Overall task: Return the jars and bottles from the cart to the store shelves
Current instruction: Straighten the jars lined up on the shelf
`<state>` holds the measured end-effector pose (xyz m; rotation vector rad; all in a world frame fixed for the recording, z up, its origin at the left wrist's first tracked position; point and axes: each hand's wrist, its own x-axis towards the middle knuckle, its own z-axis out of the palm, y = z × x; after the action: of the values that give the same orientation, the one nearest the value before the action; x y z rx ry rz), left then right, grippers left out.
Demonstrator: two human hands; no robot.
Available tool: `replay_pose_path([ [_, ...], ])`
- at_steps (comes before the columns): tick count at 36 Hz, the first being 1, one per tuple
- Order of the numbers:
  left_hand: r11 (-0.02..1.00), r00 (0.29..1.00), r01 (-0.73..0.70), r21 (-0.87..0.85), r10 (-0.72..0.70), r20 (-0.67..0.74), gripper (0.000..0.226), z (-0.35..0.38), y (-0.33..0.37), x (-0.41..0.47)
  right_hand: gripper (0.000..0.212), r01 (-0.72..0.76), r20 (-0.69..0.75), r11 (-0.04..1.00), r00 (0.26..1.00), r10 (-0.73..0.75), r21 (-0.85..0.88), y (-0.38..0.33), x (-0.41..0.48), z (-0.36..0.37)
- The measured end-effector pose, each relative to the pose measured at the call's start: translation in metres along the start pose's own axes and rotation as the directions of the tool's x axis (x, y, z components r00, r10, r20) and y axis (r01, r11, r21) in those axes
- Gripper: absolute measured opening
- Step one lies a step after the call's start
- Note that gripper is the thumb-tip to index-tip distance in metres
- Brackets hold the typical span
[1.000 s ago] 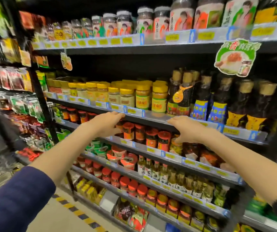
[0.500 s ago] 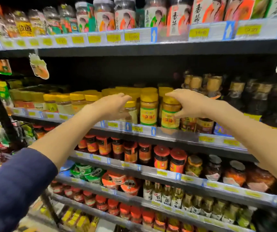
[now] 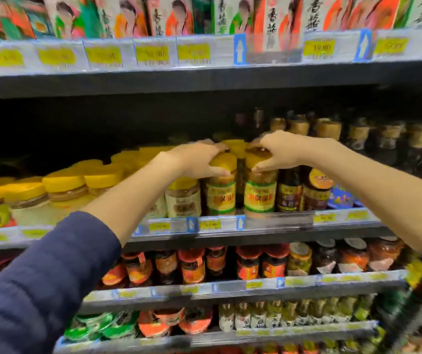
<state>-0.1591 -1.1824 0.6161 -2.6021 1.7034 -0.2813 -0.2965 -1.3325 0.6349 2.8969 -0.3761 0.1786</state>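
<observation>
Your left hand (image 3: 199, 159) grips a yellow-lidded jar (image 3: 221, 190) from above; at its 3 o'clock, your right hand (image 3: 278, 152) clasps the neighbouring jar (image 3: 260, 192) on the shelf (image 3: 281, 223).

mid shelf (image 3: 281, 222): two jars side by side at front edge, L jar (image 3: 220, 191), R jar (image 3: 260, 192)
L of them: jar rows (image 3: 64, 187)
R: bottles (image 3: 290, 192)
hands: L hand (image 3: 199, 159) on L jar lid, R hand (image 3: 278, 152) on R jar lid
</observation>
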Motion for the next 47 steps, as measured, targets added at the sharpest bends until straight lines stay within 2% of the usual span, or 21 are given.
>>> replay_pose_path([
  [3, 0.999, 1.000, 0.011, -0.046, -0.011, 0.016, 0.075, 0.001, -0.002, 0.006, 0.071, -0.046, 0.077, 0.999, 0.996, 0.046, 0.001, 0.001, 0.009, -0.002],
  [7, 0.995, 1.000, 0.015, -0.101, -0.015, 0.007, 0.072, 0.000, -0.001, 0.005, 0.078, -0.029, 0.139, 1.000, 0.990, 0.030, -0.006, 0.000, 0.015, -0.001],
  [20, 0.990, 0.997, 0.044, -0.134, -0.035, 0.066, 0.073, -0.006, 0.001, 0.001, 0.072, -0.016, 0.098, 0.995, 0.995, 0.006, 0.098, 0.004, 0.018, 0.003],
  [28, 0.991, 0.998, 0.043, -0.123, -0.037, 0.050, 0.072, -0.007, 0.004, -0.001, 0.075, 0.012, 0.041, 0.998, 0.999, -0.015, 0.068, -0.006, 0.017, 0.002],
  [47, 0.983, 0.997, 0.016, -0.182, -0.002, 0.078, 0.070, -0.006, -0.004, 0.002, 0.072, 0.101, 0.070, 0.991, 0.992, -0.107, 0.091, 0.004, 0.016, 0.000],
])
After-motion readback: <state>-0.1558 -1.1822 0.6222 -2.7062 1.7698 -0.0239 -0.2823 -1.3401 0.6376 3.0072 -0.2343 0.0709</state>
